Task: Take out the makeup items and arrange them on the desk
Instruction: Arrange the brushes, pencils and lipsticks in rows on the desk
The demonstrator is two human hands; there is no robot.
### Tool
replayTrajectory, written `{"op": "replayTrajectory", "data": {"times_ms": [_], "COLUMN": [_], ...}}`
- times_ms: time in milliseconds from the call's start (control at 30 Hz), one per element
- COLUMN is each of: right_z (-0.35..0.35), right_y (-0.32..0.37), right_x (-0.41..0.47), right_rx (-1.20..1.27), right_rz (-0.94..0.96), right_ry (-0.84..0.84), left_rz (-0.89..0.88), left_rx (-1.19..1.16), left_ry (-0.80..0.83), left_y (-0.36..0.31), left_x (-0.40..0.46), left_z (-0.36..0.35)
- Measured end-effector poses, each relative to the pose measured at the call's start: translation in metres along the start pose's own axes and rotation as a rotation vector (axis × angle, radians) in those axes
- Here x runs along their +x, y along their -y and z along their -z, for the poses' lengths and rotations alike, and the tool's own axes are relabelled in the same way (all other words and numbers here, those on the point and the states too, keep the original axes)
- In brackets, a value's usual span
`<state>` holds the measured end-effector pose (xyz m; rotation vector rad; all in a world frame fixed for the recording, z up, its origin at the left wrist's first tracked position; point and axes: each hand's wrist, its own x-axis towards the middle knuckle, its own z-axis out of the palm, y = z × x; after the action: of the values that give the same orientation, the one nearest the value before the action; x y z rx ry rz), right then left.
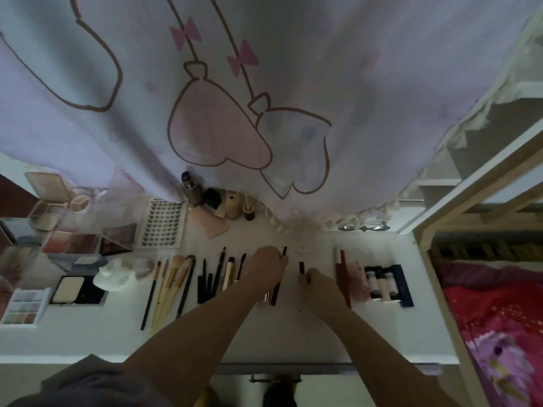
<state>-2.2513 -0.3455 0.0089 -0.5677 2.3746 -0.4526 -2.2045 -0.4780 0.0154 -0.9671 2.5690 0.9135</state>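
Makeup lies in rows on the white desk (293,333). My left hand (266,267) grips a thin black pencil (283,251) whose tip sticks out past my fingers. Just to the right, my right hand (317,284) pinches a short black stick (301,267). Left of my hands lie several brushes (173,286) and dark pencils (210,282). A red pencil (344,277) and a dark box of small bottles (388,284) sit to the right.
Palettes and compacts (70,242) crowd the left side, with a lash card (163,224) and small bottles (232,205) at the back. A printed curtain (264,98) hangs over the desk's far edge. A wooden bed frame (440,259) stands at right.
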Motion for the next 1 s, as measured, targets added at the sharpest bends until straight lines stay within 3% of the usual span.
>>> {"op": "replayTrajectory", "data": {"times_ms": [233, 467, 733, 1000], "right_z": [-0.027, -0.03, 0.057, 0.073], "right_y": [0.016, 0.012, -0.032, -0.038], "right_x": [0.014, 0.018, 0.032, 0.078], "right_rx": [-0.277, -0.337, -0.331, -0.539], "right_rz": [0.038, 0.106, 0.092, 0.059], "right_ry": [-0.006, -0.023, -0.294, -0.12], "left_rz": [0.011, -0.017, -0.163, -0.045], "left_rx": [0.2, 0.328, 0.195, 0.121], "left_ry": [0.005, 0.006, -0.005, 0.093], "left_y": [0.004, 0.005, -0.035, -0.083], "left_x": [0.009, 0.012, 0.015, 0.014], "left_z": [-0.001, -0.001, -0.018, -0.087]}}
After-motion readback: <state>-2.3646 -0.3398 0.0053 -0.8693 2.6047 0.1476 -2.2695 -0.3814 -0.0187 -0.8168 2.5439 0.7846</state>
